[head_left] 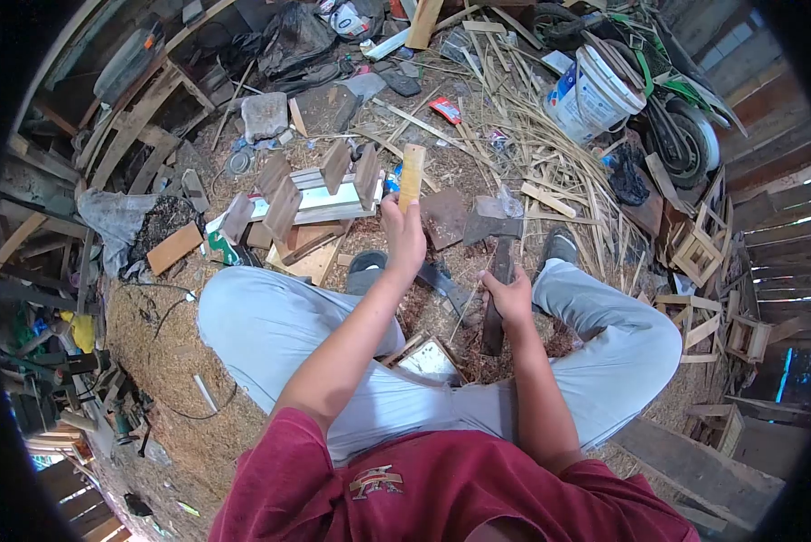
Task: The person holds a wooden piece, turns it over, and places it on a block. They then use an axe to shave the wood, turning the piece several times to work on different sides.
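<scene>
My left hand (pixel 405 242) is raised between the knees, its fingers closed around the lower end of a short, flat, pale wooden piece (pixel 411 177) that points upward. Lower and to the right, my right hand (pixel 511 294) is wrapped around a long dark flat bar (pixel 493 330); its exact kind I cannot make out. A thin stick (pixel 461 318) shows just left of that hand. Left of my raised hand, several brown wooden blocks (pixel 284 206) stand on a white board (pixel 313 204) near the ground. Between my legs sits a small wooden frame with a bright panel (pixel 428 359).
Wood shavings (pixel 166 348) cover the ground on the left. Bamboo-like strips (pixel 550 167) are heaped at the right, beside a white bucket (pixel 595 93) and a motorcycle wheel (pixel 690 140). A grey stone block (pixel 265 116) lies ahead. Small wooden frames (pixel 697 256) pile up at the far right.
</scene>
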`<state>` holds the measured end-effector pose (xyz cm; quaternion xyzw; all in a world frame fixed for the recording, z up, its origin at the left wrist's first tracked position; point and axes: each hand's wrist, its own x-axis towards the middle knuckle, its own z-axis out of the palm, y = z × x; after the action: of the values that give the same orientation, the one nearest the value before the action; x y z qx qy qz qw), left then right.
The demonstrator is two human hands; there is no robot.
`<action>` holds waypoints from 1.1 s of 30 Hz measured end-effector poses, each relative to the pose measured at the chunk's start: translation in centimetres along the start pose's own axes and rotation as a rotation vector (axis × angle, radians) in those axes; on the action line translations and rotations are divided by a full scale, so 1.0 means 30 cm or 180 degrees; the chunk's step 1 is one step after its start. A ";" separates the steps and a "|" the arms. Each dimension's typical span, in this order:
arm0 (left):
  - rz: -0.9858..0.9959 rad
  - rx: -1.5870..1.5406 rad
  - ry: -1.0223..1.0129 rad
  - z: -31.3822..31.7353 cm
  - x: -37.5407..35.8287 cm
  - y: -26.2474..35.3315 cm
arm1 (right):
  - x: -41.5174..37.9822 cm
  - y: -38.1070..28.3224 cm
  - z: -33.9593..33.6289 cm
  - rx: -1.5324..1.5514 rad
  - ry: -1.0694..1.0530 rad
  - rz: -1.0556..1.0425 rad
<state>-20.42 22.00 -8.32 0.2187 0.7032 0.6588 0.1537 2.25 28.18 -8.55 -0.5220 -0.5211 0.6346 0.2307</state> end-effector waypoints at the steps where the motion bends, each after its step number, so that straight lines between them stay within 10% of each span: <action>1: -0.0041 0.0125 0.0042 0.003 -0.002 0.000 | 0.001 0.006 -0.001 -0.0020 0.0009 -0.0018; 4: 0.0106 0.0480 0.0101 -0.001 -0.003 -0.003 | 0.001 0.008 0.006 -0.0033 0.0006 -0.0057; 16: -0.2459 -0.2432 -0.0062 -0.070 0.057 0.010 | -0.059 -0.145 0.033 0.0389 -0.0143 -0.0172; 33: -0.1898 -0.1719 0.0383 -0.065 0.049 -0.037 | -0.146 -0.212 0.046 0.0774 -0.0535 -0.0657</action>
<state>-22.79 21.03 -9.13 -0.0820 0.5452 0.7579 0.3486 0.93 26.18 -1.08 -0.3791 -0.5088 0.7073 0.3117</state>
